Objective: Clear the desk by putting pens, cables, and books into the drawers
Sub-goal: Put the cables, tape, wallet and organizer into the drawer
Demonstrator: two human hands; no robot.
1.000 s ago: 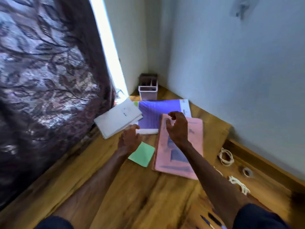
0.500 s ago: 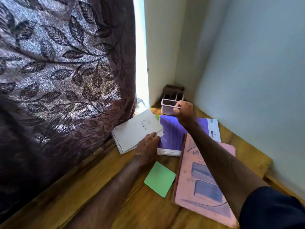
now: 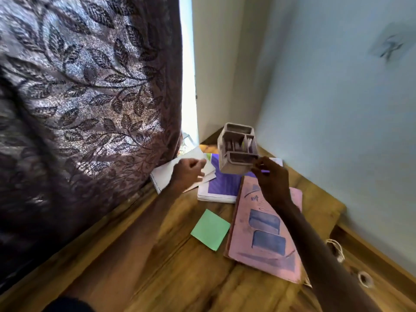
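Wooden desk (image 3: 157, 278) filled the near view, set into a corner between a pale blue wall (image 3: 337, 109) on the right and a dark leaf-patterned curtain (image 3: 78, 109) on the left.

Nearest lay a green square of paper (image 3: 210, 230), flat on the wood. Just beside it on the right was a large pink book (image 3: 265, 233), lying flat with its cover up. Near the desk's right edge sat a small coil of white cable (image 3: 335, 248).

Further back, a purple book (image 3: 221, 185) lay partly under the pink one. A white spiral notebook (image 3: 166, 174) overlapped it at the curtain side.

The hands were apart. The left hand (image 3: 188, 173) rested on the white notebook with fingers curled. Blur hid whether it gripped the pages. The right hand (image 3: 271, 179) pinched the front rim of a grey compartmented organiser (image 3: 236, 149). It held the organiser in the air above the purple book, tipped towards the viewer, close to the desk's far corner.

The organiser looked like light, rigid plastic, and a pinch on one rim probably lets it swing. Whatever stood inside could slide out. The books looked stiff and flat, best taken by a long edge. The cable would flop, so grasping the whole coil seemed wiser.
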